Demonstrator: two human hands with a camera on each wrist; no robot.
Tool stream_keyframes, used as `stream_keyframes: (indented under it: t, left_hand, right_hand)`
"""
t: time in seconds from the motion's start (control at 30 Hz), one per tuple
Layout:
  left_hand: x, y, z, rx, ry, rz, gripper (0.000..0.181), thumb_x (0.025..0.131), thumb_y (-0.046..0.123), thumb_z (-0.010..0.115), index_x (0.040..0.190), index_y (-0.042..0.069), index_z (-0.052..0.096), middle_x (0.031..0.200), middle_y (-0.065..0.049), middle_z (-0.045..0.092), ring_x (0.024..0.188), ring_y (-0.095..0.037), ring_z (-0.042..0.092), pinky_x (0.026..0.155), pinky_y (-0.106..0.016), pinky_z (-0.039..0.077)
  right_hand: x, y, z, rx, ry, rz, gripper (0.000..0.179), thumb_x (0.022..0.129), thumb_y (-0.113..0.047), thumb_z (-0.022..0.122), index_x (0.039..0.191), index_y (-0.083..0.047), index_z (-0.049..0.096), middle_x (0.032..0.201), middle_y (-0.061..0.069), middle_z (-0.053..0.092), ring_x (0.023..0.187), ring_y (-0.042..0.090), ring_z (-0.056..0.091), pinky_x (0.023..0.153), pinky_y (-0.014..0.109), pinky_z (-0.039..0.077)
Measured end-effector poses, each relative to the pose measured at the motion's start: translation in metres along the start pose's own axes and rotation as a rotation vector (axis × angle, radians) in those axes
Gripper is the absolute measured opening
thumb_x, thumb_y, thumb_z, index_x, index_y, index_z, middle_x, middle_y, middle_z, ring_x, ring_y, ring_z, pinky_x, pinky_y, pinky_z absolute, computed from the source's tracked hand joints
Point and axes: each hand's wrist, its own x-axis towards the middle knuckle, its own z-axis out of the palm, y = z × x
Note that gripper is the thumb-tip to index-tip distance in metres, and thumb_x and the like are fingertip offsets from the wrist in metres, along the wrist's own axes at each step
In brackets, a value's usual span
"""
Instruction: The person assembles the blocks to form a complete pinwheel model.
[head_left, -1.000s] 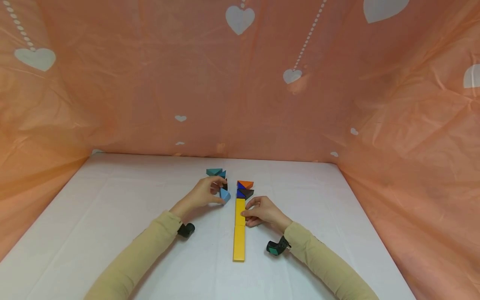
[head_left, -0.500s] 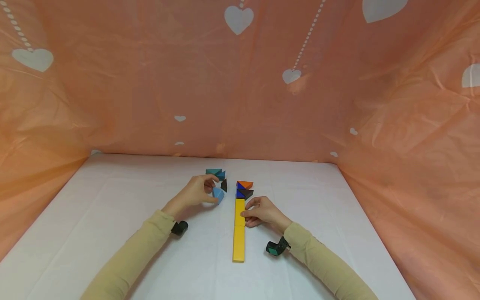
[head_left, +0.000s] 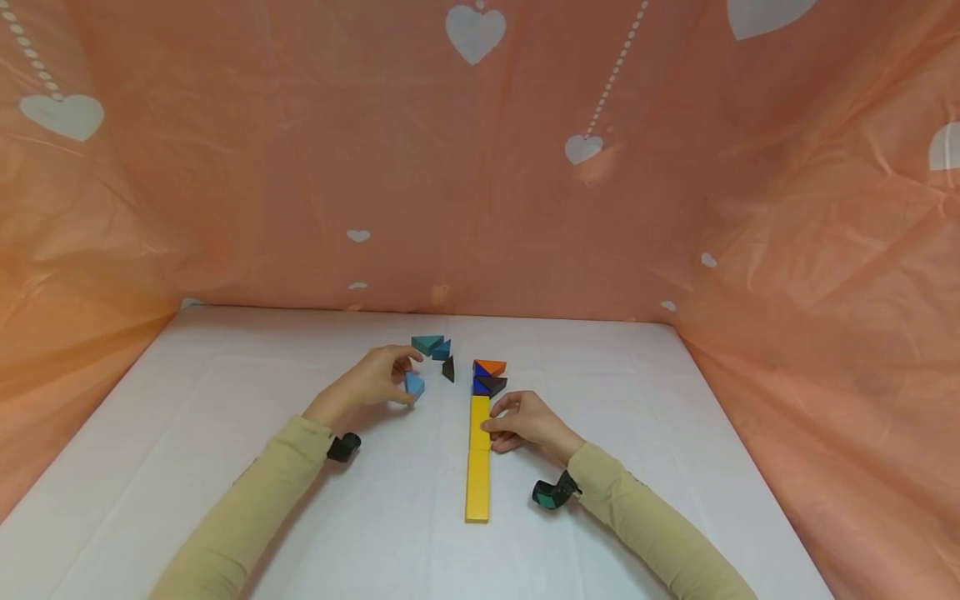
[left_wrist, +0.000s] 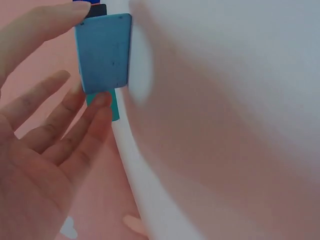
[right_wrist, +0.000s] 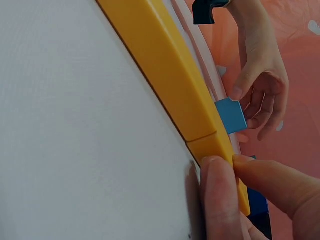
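Note:
My left hand (head_left: pixel 367 383) holds a light blue block (head_left: pixel 414 384) between thumb and fingertips, left of the row of blocks. In the left wrist view one rectangular face of this block (left_wrist: pixel 104 54) is turned to the camera. My right hand (head_left: pixel 528 421) pinches the right edge of the farther yellow block (head_left: pixel 480 412) with thumb and finger. That block lies end to end with a longer yellow block (head_left: pixel 477 487). Beyond them sit dark blue triangular blocks (head_left: pixel 480 386), a black triangular block (head_left: pixel 492 385) and an orange triangular block (head_left: pixel 492 367).
Left of the row's far end lie a black triangular block (head_left: pixel 448 369), a teal triangular block (head_left: pixel 427 343) and a blue triangular block (head_left: pixel 442 351). A white-covered table (head_left: pixel 615 375) holds everything. Orange sheeting (head_left: pixel 525 233) with white hearts encloses its back and sides.
My left hand has moved left with the light blue block, away from the row, uncovering the loose black triangular block. The right hand stays at the yellow block.

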Motion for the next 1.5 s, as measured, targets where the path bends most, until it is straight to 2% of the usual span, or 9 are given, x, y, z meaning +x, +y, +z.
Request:
stream_keyframes:
  t: [0.1,0.3,0.5,0.67,0.97,1.3,1.5]
  left_hand:
    - [0.004,0.001,0.004,0.003,0.008,-0.01,0.062,0.07,0.014,0.086,0.123,-0.002,0.057,0.102,-0.012,0.061,0.091,-0.026,0.057,0.08,-0.038,0.052]
    - [0.021,0.009,0.013,-0.032,0.063,-0.024,0.053,0.079,0.014,0.08,0.123,-0.003,0.058,0.117,-0.017,0.061,0.106,-0.032,0.056,0.091,-0.043,0.049]
    - [0.041,0.014,0.022,-0.065,0.061,0.019,0.048,0.078,0.009,0.08,0.119,-0.004,0.061,0.111,-0.017,0.063,0.097,-0.03,0.06,0.085,-0.038,0.053]
    - [0.051,0.014,0.028,-0.072,0.039,0.002,0.047,0.076,0.008,0.081,0.118,-0.004,0.063,0.113,-0.018,0.063,0.093,-0.026,0.062,0.084,-0.037,0.053]
    - [0.058,0.014,0.033,0.039,0.055,-0.033,0.04,0.076,0.011,0.082,0.111,-0.002,0.067,0.1,-0.012,0.064,0.083,-0.02,0.059,0.075,-0.033,0.052]
    - [0.059,0.017,0.034,0.026,0.055,-0.065,0.037,0.076,-0.001,0.078,0.111,-0.003,0.066,0.103,-0.013,0.065,0.087,-0.023,0.06,0.079,-0.034,0.053]
    - [0.059,0.017,0.034,-0.017,0.04,-0.097,0.035,0.077,-0.005,0.076,0.111,-0.003,0.066,0.107,-0.016,0.064,0.092,-0.024,0.063,0.083,-0.035,0.054]
  right_hand:
    - [0.0,0.001,0.0,0.001,0.001,0.001,0.035,0.082,-0.015,0.077,0.104,0.004,0.058,0.072,0.016,0.068,0.058,0.02,0.068,0.058,0.029,0.057]
    - [0.0,0.001,0.0,0.003,0.005,0.003,0.035,0.081,-0.015,0.077,0.103,0.004,0.058,0.072,0.016,0.068,0.057,0.02,0.068,0.057,0.029,0.057]
    - [0.001,0.001,-0.001,0.012,0.005,-0.001,0.034,0.081,-0.014,0.077,0.103,0.004,0.058,0.072,0.016,0.068,0.056,0.019,0.067,0.057,0.03,0.057]
    - [0.001,0.001,0.0,0.015,0.0,0.0,0.034,0.082,-0.014,0.077,0.104,0.004,0.058,0.072,0.016,0.068,0.056,0.019,0.067,0.057,0.03,0.057]
    - [0.001,0.001,-0.002,0.014,-0.007,-0.011,0.035,0.081,-0.014,0.077,0.104,0.004,0.058,0.071,0.016,0.068,0.056,0.019,0.067,0.057,0.031,0.057]
    - [0.0,-0.001,-0.002,-0.001,-0.002,-0.017,0.035,0.082,-0.014,0.077,0.104,0.004,0.057,0.072,0.016,0.068,0.056,0.019,0.067,0.057,0.03,0.057]
    - [0.0,0.001,-0.001,0.001,-0.002,-0.012,0.035,0.082,-0.014,0.077,0.104,0.004,0.058,0.073,0.017,0.068,0.057,0.019,0.067,0.058,0.031,0.057]
